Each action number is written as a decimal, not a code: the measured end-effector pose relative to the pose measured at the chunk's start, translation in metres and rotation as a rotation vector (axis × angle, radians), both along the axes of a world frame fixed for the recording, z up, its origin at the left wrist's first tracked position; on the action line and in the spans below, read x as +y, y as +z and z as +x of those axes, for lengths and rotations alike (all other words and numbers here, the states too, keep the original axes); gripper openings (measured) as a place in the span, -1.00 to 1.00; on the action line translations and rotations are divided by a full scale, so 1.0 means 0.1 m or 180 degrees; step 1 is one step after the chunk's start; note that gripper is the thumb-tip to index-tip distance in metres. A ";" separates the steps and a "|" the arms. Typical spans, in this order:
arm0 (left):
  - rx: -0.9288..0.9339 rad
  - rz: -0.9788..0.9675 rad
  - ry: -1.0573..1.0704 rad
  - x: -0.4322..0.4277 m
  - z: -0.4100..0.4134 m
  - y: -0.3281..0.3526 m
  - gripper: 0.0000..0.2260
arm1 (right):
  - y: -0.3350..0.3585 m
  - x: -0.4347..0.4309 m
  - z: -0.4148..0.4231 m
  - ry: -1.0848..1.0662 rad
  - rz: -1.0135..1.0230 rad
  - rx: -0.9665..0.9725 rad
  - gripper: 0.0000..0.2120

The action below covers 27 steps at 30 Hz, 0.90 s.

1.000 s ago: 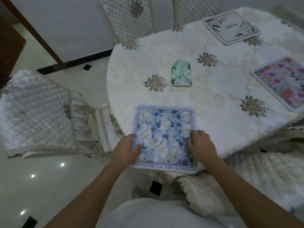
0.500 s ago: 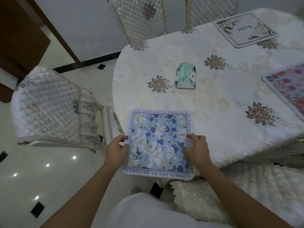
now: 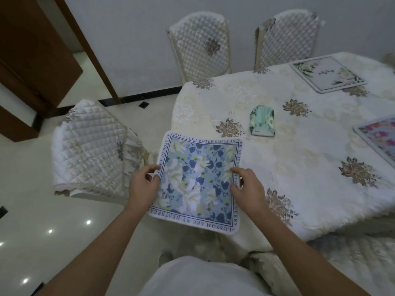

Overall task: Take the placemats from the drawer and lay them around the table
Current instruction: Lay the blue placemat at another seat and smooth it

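A blue floral placemat (image 3: 198, 174) with a lettered white border lies at the near left corner of the table (image 3: 299, 150), its left and near edges hanging past the rim. My left hand (image 3: 145, 184) pinches its left edge. Across from it, my right hand (image 3: 245, 186) grips the right edge with fingers on top. A white leafy placemat (image 3: 327, 74) lies at the far side. A pink floral placemat (image 3: 378, 135) is cut off by the right frame edge.
A small green patterned pouch (image 3: 261, 121) lies on the cream tablecloth beyond the blue mat. Quilted chairs stand at the left (image 3: 92, 146), at the back (image 3: 201, 43) (image 3: 286, 39) and at the lower right (image 3: 352, 253). A wooden door (image 3: 32, 50) is at far left.
The blue placemat has shifted left along the table edge with both hands on it and now overhangs the corner. My view has turned left and up.
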<state>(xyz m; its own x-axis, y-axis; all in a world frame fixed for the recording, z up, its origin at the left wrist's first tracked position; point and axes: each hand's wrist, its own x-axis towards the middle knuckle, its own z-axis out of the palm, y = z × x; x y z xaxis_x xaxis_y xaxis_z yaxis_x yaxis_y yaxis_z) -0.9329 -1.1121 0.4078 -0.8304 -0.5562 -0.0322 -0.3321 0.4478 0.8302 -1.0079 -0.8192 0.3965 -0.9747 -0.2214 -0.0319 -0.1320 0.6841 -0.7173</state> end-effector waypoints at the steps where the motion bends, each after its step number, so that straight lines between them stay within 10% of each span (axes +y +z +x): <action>1: 0.0034 -0.0020 -0.0007 -0.18 0.01 0.04 -0.76 | 0.04 -0.18 0.00 0.0008 -0.0035 0.0051 -0.61; 13: 0.0151 -0.0091 -0.0080 -1.89 0.06 0.39 -0.76 | 0.33 -1.94 0.13 -0.0071 -0.0198 0.0113 -0.61; 27: 0.0133 -0.0288 -0.0580 -1.66 -0.95 0.47 -0.74 | 0.29 -1.46 -0.49 -0.0413 -0.0153 0.0091 -0.60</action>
<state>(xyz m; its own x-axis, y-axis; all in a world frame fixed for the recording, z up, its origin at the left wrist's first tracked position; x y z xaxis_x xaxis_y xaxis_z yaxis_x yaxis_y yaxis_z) -1.0283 -1.2783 0.4552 -0.9171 -0.3957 0.0476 -0.2049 0.5707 0.7952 -1.0573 -0.9652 0.4259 -0.9956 -0.0940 0.0039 -0.0654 0.6617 -0.7470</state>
